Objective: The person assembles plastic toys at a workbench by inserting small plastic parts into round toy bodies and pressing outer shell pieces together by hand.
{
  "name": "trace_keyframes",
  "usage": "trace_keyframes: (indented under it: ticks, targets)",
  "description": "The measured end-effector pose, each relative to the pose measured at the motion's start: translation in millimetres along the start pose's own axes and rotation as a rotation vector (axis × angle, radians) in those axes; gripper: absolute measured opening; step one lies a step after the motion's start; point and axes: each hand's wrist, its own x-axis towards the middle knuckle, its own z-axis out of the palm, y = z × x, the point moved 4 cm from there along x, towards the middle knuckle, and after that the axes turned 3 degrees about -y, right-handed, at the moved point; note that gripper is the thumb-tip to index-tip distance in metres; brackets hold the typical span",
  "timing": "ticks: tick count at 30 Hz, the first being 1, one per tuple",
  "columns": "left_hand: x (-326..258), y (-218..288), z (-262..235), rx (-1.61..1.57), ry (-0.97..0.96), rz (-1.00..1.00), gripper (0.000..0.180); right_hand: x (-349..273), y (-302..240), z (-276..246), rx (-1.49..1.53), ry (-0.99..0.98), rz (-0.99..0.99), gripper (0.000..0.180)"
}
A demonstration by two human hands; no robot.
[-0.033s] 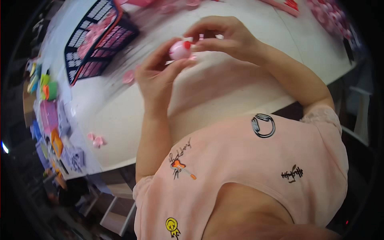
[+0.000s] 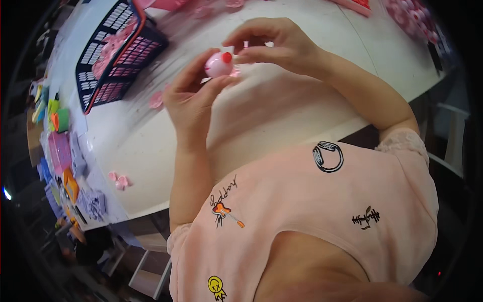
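Observation:
Over the white table (image 2: 146, 136), my left hand (image 2: 191, 95) grips a round, glossy pink plastic piece (image 2: 216, 66) between thumb and fingers. A red knob (image 2: 227, 57) sticks out of its side toward my other hand. Close to that knob, my right hand (image 2: 284, 45) is closed in a pinch, fingertips almost touching the piece. Whatever lies in those fingertips is too small and partly hidden to name. A small pink bit shows below the round piece, beside my left thumb.
At the left stands a dark blue mesh basket (image 2: 146, 48) holding pink parts (image 2: 111, 50). Small pink pieces (image 2: 121, 181) lie near the table's front left. A heap of pink balls (image 2: 410, 20) and a pink tray (image 2: 354, 6) sit far right. Colourful items (image 2: 60, 151) line the left edge.
Both hands and the pink piece appear slightly further left in view, along with the basket and table; the whole view has shifted a little. The grips look the same.

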Motion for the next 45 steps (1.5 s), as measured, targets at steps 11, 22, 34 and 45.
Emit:
trace_keyframes:
  ticks: [11, 22, 34, 45]
  targets:
    - [-4.1, -2.4, -4.1, 0.183, -0.043, 0.277, 0.043, -7.4, 2.6, 16.3, 0.469, -0.139, 0.489, 0.048]
    - [-5.4, -1.0, -0.7, 0.271, -0.096, 0.298, 0.043, -7.1, 3.7, 19.8, 0.458, -0.181, 0.479, 0.039]
    - [-5.5, -5.2, -4.5, 0.003, -0.037, 0.014, 0.039, -7.0, 7.8, 23.7, 0.528, -0.091, 0.619, 0.038]
    - [3.3, -14.5, -16.3, -0.197, -0.019, -0.103, 0.037, 2.0, -5.2, 13.2, 0.176, 0.069, 0.104, 0.018]
